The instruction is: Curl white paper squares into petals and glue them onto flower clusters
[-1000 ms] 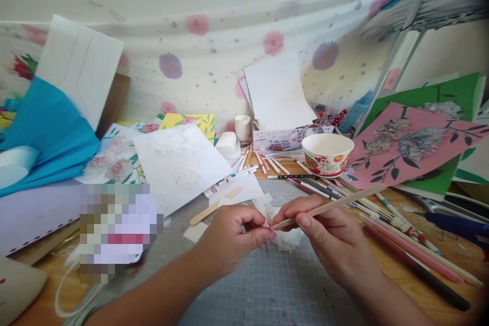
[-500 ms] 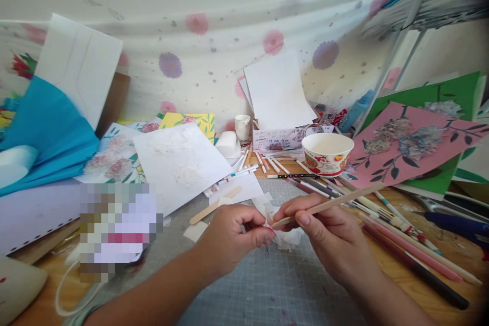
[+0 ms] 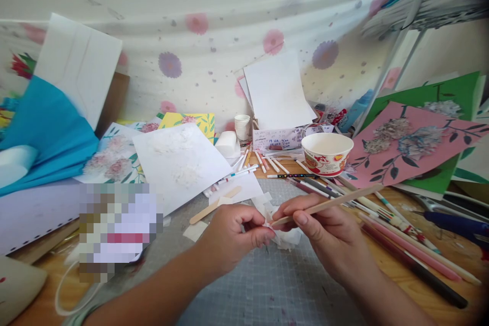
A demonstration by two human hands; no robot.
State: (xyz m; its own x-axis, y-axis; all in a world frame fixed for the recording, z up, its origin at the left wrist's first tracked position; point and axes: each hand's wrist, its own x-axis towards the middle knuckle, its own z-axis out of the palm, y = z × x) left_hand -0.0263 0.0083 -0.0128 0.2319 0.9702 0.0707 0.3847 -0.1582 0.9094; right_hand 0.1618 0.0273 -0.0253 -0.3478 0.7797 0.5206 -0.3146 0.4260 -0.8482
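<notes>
In my right hand [image 3: 324, 229] is a wooden craft stick [image 3: 344, 198], held slanted, its lower end reaching the fingertips of my left hand [image 3: 240, 234]. My left thumb and forefinger pinch a small piece of white tissue paper [image 3: 268, 224] against that end; the fingers partly hide it. Several loose white tissue pieces [image 3: 288, 239] lie on the grey cutting mat [image 3: 237, 290] just behind and under the hands. A second craft stick [image 3: 208, 212] rests on the mat beyond my left hand, partly covered by a paper scrap.
A paper bowl [image 3: 327, 155] stands behind my right hand. Pens and markers [image 3: 412, 249] spread along the right, near a blue glue gun [image 3: 458, 226]. To the left lies a white sheet with tissue bits [image 3: 183, 163]. A pink flower picture [image 3: 416, 147] leans at right.
Almost nothing differs. Both hands stay in the same place, with the stick's end still at the left fingertips; only the fingers shift very slightly.
</notes>
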